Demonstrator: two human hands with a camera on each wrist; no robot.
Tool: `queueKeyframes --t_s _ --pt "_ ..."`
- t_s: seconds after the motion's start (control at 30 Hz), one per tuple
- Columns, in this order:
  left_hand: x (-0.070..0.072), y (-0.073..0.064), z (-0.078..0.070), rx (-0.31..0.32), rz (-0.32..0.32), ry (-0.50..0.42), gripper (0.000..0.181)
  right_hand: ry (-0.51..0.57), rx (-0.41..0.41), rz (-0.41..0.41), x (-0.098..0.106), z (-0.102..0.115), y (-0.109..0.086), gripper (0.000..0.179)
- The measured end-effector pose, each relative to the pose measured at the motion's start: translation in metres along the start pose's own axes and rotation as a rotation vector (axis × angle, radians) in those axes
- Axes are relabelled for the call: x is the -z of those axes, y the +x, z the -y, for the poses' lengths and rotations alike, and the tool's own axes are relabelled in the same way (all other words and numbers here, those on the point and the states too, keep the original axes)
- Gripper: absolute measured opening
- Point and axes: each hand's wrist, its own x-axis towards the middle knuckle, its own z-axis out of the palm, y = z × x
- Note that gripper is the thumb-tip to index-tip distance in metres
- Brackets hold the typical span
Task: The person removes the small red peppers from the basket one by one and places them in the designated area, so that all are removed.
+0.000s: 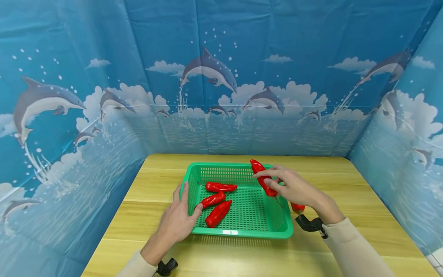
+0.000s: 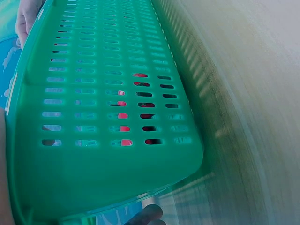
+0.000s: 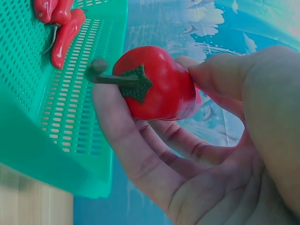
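Observation:
A red pepper (image 1: 263,177) is pinched between the thumb and fingers of my right hand (image 1: 294,186), held tilted above the right end of a green plastic basket (image 1: 242,233). Its green stem (image 3: 133,82) points toward the camera in the right wrist view. My left hand (image 1: 178,219) grips the basket's left end, thumb over the rim and fingers along the outer side. Inside lie three more red peppers: one at the back (image 1: 220,187), a middle one (image 1: 212,200) near the left thumb, and one in front (image 1: 219,214).
Another red pepper (image 1: 298,208) lies on the wooden table (image 1: 138,227) just right of the basket, partly hidden by my right hand and wrist. A blue dolphin-print curtain (image 1: 214,127) stands behind the table and along both sides.

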Motion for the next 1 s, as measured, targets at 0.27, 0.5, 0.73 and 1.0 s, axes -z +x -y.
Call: queueKeyframes --t_s 0.27,0.5,0.73,1.0 --pt "0.000 -0.001 0.001 0.001 0.000 -0.002 0.101 0.065 -0.037 0.004 0.004 -0.006 -0.004 0.041" --pt "-0.001 -0.001 0.001 0.002 -0.002 -0.005 0.101 0.092 -0.065 -0.006 0.007 -0.014 -0.013 0.048" --pt "0.000 0.000 0.001 -0.005 -0.002 -0.002 0.101 0.087 -0.114 -0.046 0.014 -0.022 -0.022 0.049" --pt "0.000 0.000 0.000 -0.001 0.004 -0.010 0.101 0.035 -0.141 -0.087 0.017 -0.034 -0.031 0.050"
